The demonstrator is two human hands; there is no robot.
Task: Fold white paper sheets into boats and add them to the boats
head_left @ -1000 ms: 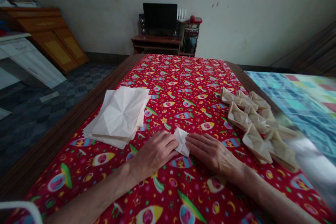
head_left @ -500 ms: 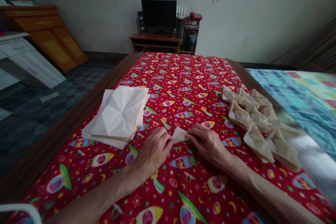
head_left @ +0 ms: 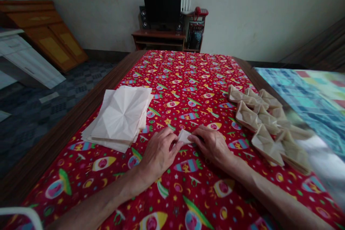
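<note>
A small folded piece of white paper [head_left: 184, 137] sits on the red patterned tablecloth [head_left: 188, 79] between my two hands. My left hand [head_left: 159, 152] pinches its left side with curled fingers. My right hand [head_left: 211, 143] grips its right side, fingers bent over the fold. To the left lies a stack of creased white paper sheets [head_left: 120, 116]. On the right, several finished folded paper shapes [head_left: 265, 127] lie in a loose pile.
The wooden table edge [head_left: 67, 125] runs along the left. A checked blue cloth [head_left: 304, 97] borders the right side. Against the far wall stands a low shelf with a dark monitor [head_left: 162, 7] and speakers. Wooden cabinets [head_left: 51, 32] stand at left.
Both hands slid further away across the cloth with the paper. The piece went from lying flat under my fingertips to being pinched smaller between both hands.
</note>
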